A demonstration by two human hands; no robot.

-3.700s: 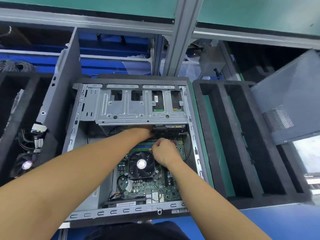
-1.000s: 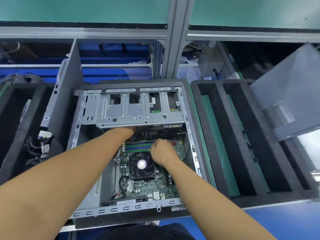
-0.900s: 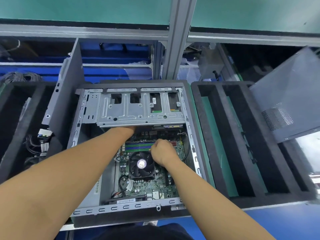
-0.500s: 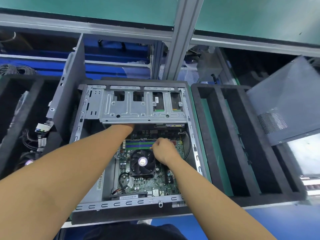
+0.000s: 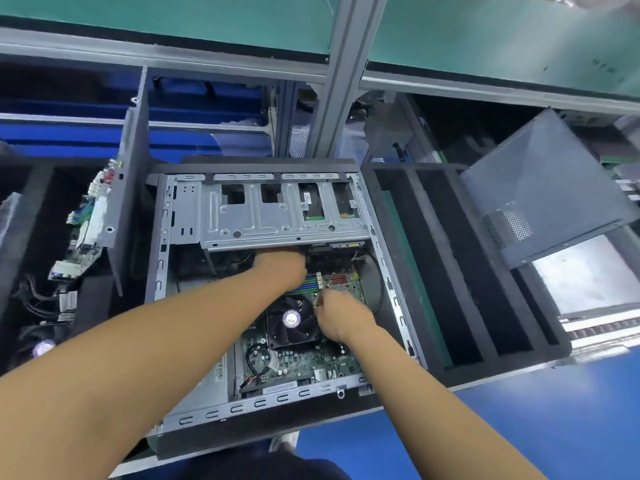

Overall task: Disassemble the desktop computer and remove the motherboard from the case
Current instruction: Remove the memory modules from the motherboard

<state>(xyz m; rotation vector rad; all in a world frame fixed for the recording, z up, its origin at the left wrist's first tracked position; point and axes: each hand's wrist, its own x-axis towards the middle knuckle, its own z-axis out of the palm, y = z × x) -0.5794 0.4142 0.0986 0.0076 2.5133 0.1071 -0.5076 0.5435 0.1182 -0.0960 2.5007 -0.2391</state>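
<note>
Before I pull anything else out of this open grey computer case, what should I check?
1. Grey perforated side panel off the grey computer case: ok.
2. Green motherboard free to lift: not ok, grey metal drive cage overhangs its far edge.
3. Left hand grip: cannot tell, fingers hidden under cage.
4. Right hand grip: cannot tell, curled beside black cooler fan.
5. Black cable right of board unplugged: cannot tell.

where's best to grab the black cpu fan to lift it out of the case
The CPU fan lies flat, facing up in the open case, so probably come straight down from above, fingers on opposite outer edges of its square black frame; the blades give no firm hold.
</note>
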